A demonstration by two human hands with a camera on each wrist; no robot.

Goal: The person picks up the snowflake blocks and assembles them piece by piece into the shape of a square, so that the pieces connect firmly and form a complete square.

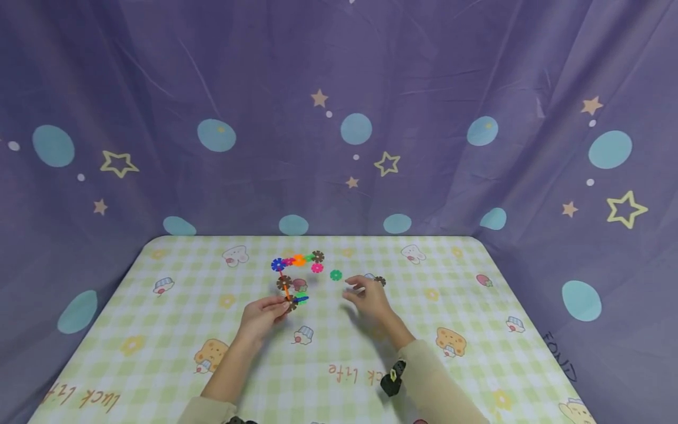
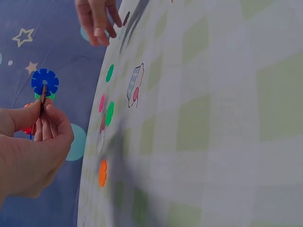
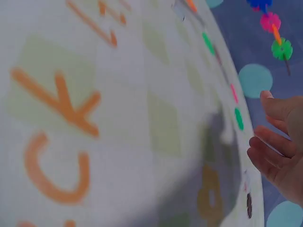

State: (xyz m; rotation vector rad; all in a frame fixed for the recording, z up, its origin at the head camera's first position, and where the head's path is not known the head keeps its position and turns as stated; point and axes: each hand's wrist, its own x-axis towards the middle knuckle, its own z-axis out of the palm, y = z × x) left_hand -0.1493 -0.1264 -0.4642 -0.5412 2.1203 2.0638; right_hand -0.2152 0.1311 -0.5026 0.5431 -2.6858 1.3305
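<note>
My left hand (image 1: 259,321) pinches a brown notched plastic disc at the near end of a linked chain of snowflake building discs. The chain runs up through another brown disc (image 1: 284,282) to a blue disc (image 1: 278,264), then right past an orange disc (image 1: 299,260) to a brown disc (image 1: 318,256). In the left wrist view, a blue disc (image 2: 45,82) stands just beyond the pinching fingertips. Nothing is held in my right hand (image 1: 371,299); its fingers are parted and loosely bent. Left of it lies a loose green disc (image 1: 336,275), with a brown disc (image 1: 379,281) beside it.
A loose pink disc (image 1: 317,268) lies near the chain's far end. The left wrist view also shows a loose orange disc (image 2: 102,173) and another green disc (image 2: 109,113) on the cloth. A checked tablecloth (image 1: 159,330) covers the table, and a purple curtain (image 1: 254,188) hangs behind.
</note>
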